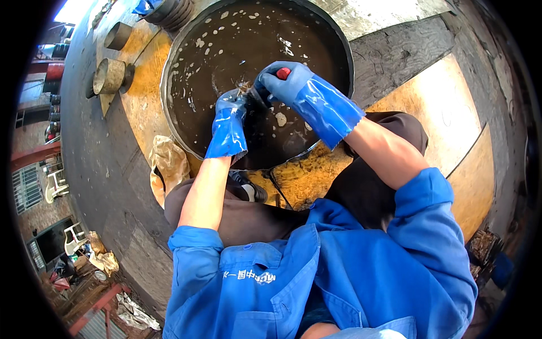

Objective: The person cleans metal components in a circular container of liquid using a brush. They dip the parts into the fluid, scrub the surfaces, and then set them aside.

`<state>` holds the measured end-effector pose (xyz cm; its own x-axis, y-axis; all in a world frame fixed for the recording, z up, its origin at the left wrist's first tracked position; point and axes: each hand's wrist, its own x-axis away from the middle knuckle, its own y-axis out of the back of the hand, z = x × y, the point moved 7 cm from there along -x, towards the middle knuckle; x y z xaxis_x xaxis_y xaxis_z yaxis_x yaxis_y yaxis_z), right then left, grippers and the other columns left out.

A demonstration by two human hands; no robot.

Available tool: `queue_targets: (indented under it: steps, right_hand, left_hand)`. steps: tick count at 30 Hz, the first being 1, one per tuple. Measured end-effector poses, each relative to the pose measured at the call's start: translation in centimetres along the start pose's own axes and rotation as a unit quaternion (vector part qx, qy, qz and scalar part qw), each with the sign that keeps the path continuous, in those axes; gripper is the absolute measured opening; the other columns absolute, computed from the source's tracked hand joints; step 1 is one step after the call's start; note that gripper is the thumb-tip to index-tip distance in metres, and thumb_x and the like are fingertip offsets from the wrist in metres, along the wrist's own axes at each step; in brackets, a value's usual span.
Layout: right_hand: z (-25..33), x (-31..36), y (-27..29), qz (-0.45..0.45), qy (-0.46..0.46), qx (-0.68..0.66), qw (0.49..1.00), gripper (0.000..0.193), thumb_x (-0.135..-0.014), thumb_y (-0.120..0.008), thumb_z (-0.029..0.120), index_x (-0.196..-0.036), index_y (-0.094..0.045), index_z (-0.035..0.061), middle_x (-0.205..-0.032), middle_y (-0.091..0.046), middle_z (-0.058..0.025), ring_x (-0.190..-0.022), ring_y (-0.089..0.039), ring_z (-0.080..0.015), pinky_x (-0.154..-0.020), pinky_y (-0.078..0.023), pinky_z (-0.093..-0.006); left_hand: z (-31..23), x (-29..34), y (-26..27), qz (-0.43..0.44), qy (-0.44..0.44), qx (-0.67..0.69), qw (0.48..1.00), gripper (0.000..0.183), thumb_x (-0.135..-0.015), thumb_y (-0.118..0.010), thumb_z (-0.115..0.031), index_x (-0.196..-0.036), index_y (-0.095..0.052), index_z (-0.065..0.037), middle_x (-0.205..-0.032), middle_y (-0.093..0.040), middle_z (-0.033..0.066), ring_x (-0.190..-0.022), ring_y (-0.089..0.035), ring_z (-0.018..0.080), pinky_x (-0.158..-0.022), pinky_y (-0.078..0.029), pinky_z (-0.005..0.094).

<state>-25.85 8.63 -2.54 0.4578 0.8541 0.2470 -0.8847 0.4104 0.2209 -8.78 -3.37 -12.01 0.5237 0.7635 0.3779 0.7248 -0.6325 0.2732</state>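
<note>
Both my hands wear blue rubber gloves and meet over a wide round tub (165, 93) of dark brown liquid (265, 34) with foam flecks. My right hand (285, 82) is closed round a tool whose red handle end (283, 73) pokes out above the fist. The tool's working end is mostly hidden between the hands. My left hand (230, 101) is closed on a small brownish, shiny piece (244, 88), just above the liquid and close to the right hand. Its kind is too small and covered to tell.
Left of the tub stand two metal cans (109, 76) (118, 36) on yellowish boards, with stacked buckets (169, 14) at the back. A crumpled tan bag (169, 164) lies by my left knee. Boards (446, 113) cover the ground at right; white chairs (56, 185) stand far left.
</note>
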Motion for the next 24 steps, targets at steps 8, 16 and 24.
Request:
queue_targets:
  steps: [8, 16, 24]
  right_hand:
    - [1.0, 1.7, 0.8, -0.045, 0.09, -0.022, 0.995, 0.019, -0.098, -0.065, 0.016, -0.108, -0.077, 0.0036, -0.091, -0.077, -0.0066, -0.079, -0.07, -0.0118, -0.079, -0.058, -0.0286]
    - [1.5, 2.0, 1.2, -0.029, 0.054, -0.024, 0.998, 0.02, -0.099, -0.066, 0.019, -0.11, -0.077, 0.0056, -0.089, -0.076, -0.0067, -0.078, -0.07, -0.0109, -0.076, -0.058, -0.0282]
    - [-0.2, 1.8, -0.8, -0.001, 0.042, -0.059, 0.997, 0.019, -0.1, -0.066, 0.015, -0.11, -0.076, 0.0034, -0.094, -0.077, -0.0042, -0.081, -0.071, -0.0113, -0.077, -0.059, -0.0279]
  left_hand:
    - [0.5, -0.7, -0.7, 0.041, 0.008, 0.073, 0.997, 0.026, -0.097, -0.071, -0.01, -0.121, -0.075, 0.0, -0.11, -0.077, 0.0043, -0.097, -0.069, 0.0142, -0.088, -0.056, 0.0302]
    - [0.9, -1.0, 0.5, 0.025, -0.031, 0.083, 0.996, 0.022, -0.098, -0.069, -0.01, -0.116, -0.077, -0.001, -0.104, -0.077, 0.0031, -0.091, -0.069, 0.0138, -0.085, -0.056, 0.0285]
    - [-1.1, -0.1, 0.4, 0.018, 0.006, -0.075, 0.997, 0.023, -0.101, -0.062, -0.017, -0.114, -0.076, -0.004, -0.101, -0.077, 0.0079, -0.086, -0.068, 0.0172, -0.08, -0.055, 0.0306]
